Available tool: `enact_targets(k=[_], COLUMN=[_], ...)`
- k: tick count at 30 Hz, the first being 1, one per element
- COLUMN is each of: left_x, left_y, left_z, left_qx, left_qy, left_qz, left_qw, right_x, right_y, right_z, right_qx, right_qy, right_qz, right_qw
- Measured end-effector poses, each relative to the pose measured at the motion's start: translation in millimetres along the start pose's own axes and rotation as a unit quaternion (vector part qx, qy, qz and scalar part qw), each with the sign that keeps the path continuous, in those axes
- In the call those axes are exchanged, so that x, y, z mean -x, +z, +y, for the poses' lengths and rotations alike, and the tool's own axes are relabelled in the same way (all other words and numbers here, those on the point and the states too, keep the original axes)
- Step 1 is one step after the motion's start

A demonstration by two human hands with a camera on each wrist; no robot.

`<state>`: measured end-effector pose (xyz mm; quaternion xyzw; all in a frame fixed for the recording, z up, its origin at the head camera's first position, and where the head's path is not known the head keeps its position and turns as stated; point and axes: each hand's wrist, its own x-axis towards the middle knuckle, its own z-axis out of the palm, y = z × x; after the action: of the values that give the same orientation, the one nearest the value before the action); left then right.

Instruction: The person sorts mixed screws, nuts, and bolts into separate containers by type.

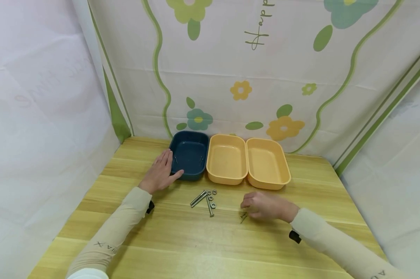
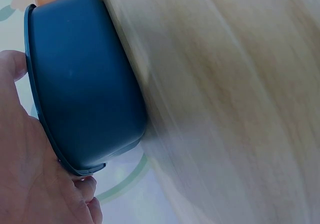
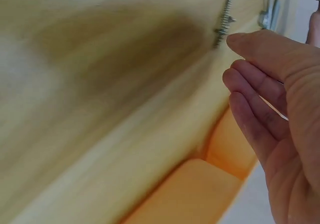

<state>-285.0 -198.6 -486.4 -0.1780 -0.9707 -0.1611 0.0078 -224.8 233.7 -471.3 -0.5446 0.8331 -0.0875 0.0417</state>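
Observation:
My left hand (image 1: pixel 159 172) lies flat on the table against the left side of a dark blue tray (image 1: pixel 190 155), fingers straight along its wall and thumb touching its front corner. The left wrist view shows the left hand's palm (image 2: pixel 30 184) beside the blue tray's wall (image 2: pixel 85 84). My right hand (image 1: pixel 262 205) hovers low over the table with fingers loosely bent, holding nothing. A small dark screw (image 1: pixel 243 217) lies just under its fingertips. In the right wrist view the screw (image 3: pixel 223 20) lies just beyond the relaxed fingers (image 3: pixel 260 89).
Two orange trays (image 1: pixel 227 176) (image 1: pixel 267 182) stand side by side right of the blue one. Several bolts and nuts (image 1: pixel 206 198) lie loose in front of them, between my hands; one bolt (image 3: pixel 268 10) shows past the screw. Thin screws (image 1: pixel 176 159) lie inside the blue tray. Cloth walls enclose the table.

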Motion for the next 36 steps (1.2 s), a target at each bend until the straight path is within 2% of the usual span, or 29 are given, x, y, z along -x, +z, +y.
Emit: enact_targets(k=[8,16,24,31,36], left_x=[-0.6,-0.6,-0.8,-0.2,0.5], left_y=[0.3,0.6,0.8,-0.2,-0.4], left_z=[-0.3,-0.5,-0.4,0.3,0.8], left_qx=[-0.001,0.001,-0.003,-0.002,-0.002], left_qy=[-0.002,-0.007,-0.005,-0.005,-0.004], left_qz=[0.000,-0.004,-0.004,-0.003,-0.001], left_qw=[1.0000,1.0000,1.0000,1.0000,1.0000], right_x=[2.4,-3.4,-9.9,-14.3,-16.7], right_y=[14,15,18,27,22], right_z=[4,6,7,11,13], right_qx=[-0.001,-0.024,-0.042,-0.046,-0.039], right_qy=[0.007,0.012,0.014,0.037,0.057], right_qz=[0.004,-0.018,-0.015,0.023,0.061], right_qw=[1.0000,0.9995,0.9989,0.9980,0.9958])
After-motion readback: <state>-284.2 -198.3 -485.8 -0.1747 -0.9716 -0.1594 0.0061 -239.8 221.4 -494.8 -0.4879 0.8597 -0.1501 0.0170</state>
